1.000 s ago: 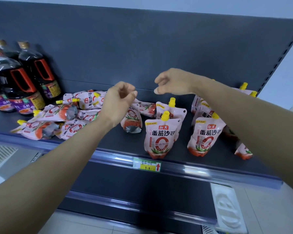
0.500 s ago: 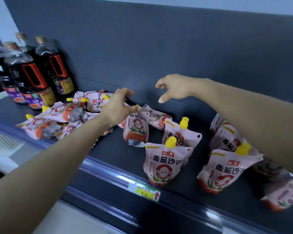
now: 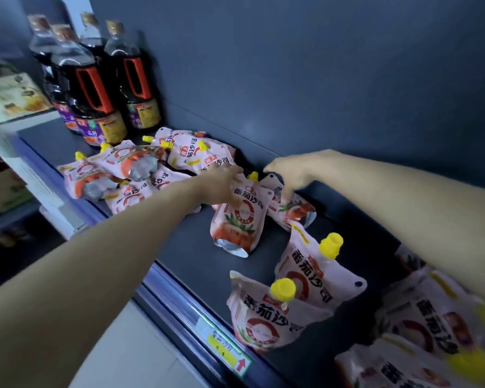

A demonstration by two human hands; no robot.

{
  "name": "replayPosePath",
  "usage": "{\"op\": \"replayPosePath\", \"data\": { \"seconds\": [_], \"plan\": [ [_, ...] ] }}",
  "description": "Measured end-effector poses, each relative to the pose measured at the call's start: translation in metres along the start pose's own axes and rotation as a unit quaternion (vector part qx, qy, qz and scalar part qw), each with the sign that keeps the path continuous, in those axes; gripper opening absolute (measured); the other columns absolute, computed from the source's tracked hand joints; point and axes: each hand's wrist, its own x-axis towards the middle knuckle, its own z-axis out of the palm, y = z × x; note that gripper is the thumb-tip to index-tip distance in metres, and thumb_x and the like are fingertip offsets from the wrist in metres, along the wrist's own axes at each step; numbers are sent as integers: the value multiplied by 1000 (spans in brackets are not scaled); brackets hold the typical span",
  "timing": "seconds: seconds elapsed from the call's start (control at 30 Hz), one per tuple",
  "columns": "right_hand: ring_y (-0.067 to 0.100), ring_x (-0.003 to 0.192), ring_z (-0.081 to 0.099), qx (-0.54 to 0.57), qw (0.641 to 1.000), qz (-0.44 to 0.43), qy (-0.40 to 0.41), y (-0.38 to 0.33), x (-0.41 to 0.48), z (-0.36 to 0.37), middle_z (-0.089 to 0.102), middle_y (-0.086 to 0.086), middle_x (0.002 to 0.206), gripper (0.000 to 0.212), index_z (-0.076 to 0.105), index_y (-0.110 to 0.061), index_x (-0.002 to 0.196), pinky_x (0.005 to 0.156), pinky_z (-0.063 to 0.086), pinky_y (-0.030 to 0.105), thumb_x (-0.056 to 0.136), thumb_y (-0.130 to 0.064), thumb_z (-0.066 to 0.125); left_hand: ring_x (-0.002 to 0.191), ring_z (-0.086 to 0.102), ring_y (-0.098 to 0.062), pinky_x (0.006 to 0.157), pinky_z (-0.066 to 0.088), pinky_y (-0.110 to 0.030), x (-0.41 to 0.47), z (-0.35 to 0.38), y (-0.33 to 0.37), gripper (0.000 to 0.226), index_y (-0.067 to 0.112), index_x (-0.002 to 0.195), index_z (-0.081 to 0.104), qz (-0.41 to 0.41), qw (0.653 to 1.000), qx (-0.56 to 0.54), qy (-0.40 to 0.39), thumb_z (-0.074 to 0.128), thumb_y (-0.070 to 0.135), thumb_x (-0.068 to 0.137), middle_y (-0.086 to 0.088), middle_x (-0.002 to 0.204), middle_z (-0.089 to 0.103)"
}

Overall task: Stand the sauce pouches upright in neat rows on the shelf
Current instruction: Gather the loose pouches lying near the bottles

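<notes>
Dark grey matte metal shelf (image 3: 196, 247), half sorted. Grips with left hand (image 3: 221, 186), fingers curled, the glossy pink-and-white spouted sauce pouch (image 3: 241, 219) standing mid-shelf. Touches with right hand (image 3: 289, 175), fingers bent down, a flat-lying pouch (image 3: 291, 211) behind; grip unclear. Best to seat the soft silver gusset flat, then square it with the front row (image 3: 263, 317).

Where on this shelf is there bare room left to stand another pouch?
The widest bare patch of the dark grey shelf lies between the blue front rail, the pink sauce pouch the left hand grips and the two upright yellow-capped pouches. A strip behind those, along the back wall, is free. The heap of lying pouches by the dark bottles is crowded.
</notes>
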Motion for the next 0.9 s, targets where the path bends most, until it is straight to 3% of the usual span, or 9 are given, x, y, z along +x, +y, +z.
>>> {"op": "replayPosePath", "data": {
  "seconds": [0.1,0.3,0.4,0.5,0.67,0.8,0.9],
  "plan": [
    [30,135,40,-17,1000,-10,-15,1,17,8,27,6,154,108,15,-15,152,107,41,41,69,-31,83,136,24,-26,111,29,-47,8,1,0,87,19,145,22,-16,1000,-4,-18,73,31,75,-4,149,31],
    [33,119,58,66,996,-18,-61,5,37,19,42,7,145,104,25,-21,147,91,55,46,63,-27,87,131,30,-30,103,35,-43,16,4,3,89,17,144,26,-35,999,16,-14,76,31,72,-8,143,26],
    [31,108,66,77,993,-7,-90,2,40,20,54,5,133,94,35,-26,139,80,60,45,61,-33,86,114,47,-29,89,43,-36,15,5,3,77,17,135,37,-54,998,-12,-8,77,28,70,-9,133,33],
    [30,98,71,76,991,-2,-112,-1,41,18,60,4,123,83,43,-28,130,76,61,43,60,-36,87,98,50,-25,76,44,-34,11,5,1,61,15,122,44,-62,997,-45,8,76,22,71,-10,125,41],
    [30,97,70,88,989,20,-114,-2,41,16,52,8,130,99,31,-23,137,78,60,42,58,-35,88,89,54,-24,62,44,-28,-2,4,-6,54,10,116,42,-77,989,-124,27,74,13,73,-6,103,51],
    [30,76,69,65,991,34,-110,-4,47,16,57,11,121,112,17,-30,141,78,58,45,56,-39,89,85,54,-25,61,45,-30,-12,2,-14,42,8,107,43,-81,986,-133,56,70,10,75,-8,100,52],
    [33,99,69,72,990,35,-115,-4,52,17,54,13,129,121,9,-32,146,79,58,44,56,-36,89,84,53,-23,55,44,-26,-19,1,-22,41,10,103,43,-84,983,-149,69,72,12,74,-7,98,52]
  ]
}}
